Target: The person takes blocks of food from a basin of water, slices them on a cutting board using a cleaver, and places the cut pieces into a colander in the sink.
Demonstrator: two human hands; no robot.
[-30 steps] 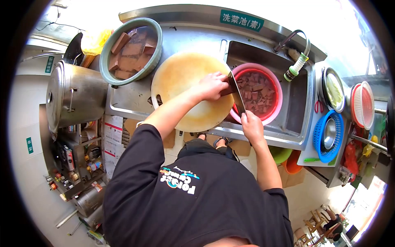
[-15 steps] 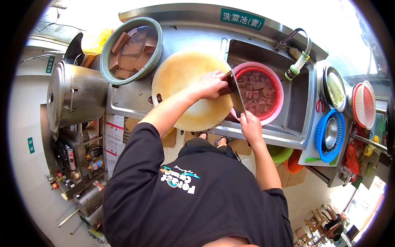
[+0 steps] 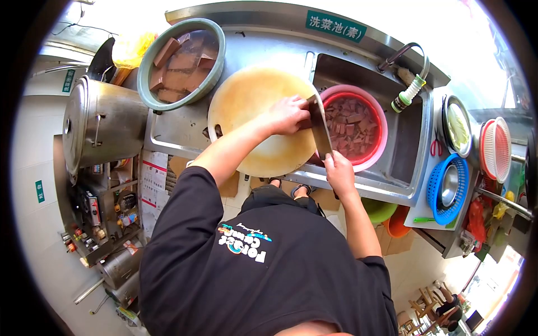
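Near the right edge of the round cutting board [image 3: 246, 95], my left hand [image 3: 287, 116] is closed on a dark brown block, mostly hidden under the fingers. My right hand [image 3: 340, 173] grips the handle of a cleaver [image 3: 319, 124]. Its blade stands against the block's right side, at the board's edge. Just right of it, a pink basin [image 3: 383, 134] with a red inner rim holds many small brown pieces in liquid. Left of the board, a grey-green basin [image 3: 143, 73] holds larger brown blocks in liquid.
The sink [image 3: 406, 137] and faucet [image 3: 412, 92] lie beyond the pink basin. A large metal pot [image 3: 112, 120] stands at left. At right are a blue basket [image 3: 460, 190], a metal bowl [image 3: 450, 185] and red scissors [image 3: 436, 147]. Someone is in the lower right background.
The view has shifted slightly. The cleaver's blade is tilted a little differently beside the block, and both hands keep nearly the same places and grips.
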